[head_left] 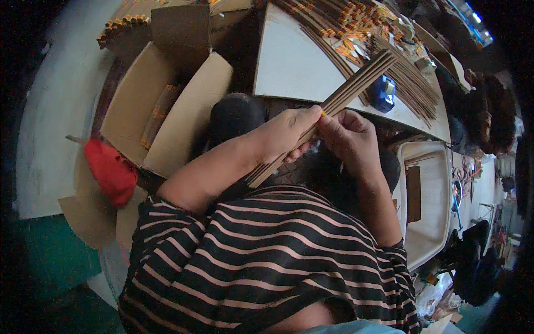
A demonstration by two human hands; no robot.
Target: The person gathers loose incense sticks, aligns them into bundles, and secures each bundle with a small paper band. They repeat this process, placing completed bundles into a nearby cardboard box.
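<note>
My left hand (292,131) is wrapped round a bundle of thin brown sticks (359,82) that look like incense sticks. The bundle slants up to the right in front of my body, its lower end showing below the left wrist. At its middle, my right hand (353,136) is closed, thumb and finger pinching a small yellow strip (324,113) against the sticks. How far the strip goes round the bundle is hidden by the fingers. Beyond the hands, a blue tape dispenser (382,93) stands at the near edge of a white table (295,61).
Loose brown sticks (411,83) and finished bundles with red-yellow bands (356,22) lie on the table. To the left, an open cardboard box (189,111) holds banded bundles (160,114); a red cloth (111,172) lies beside it. A white plastic tub (428,222) stands at the right.
</note>
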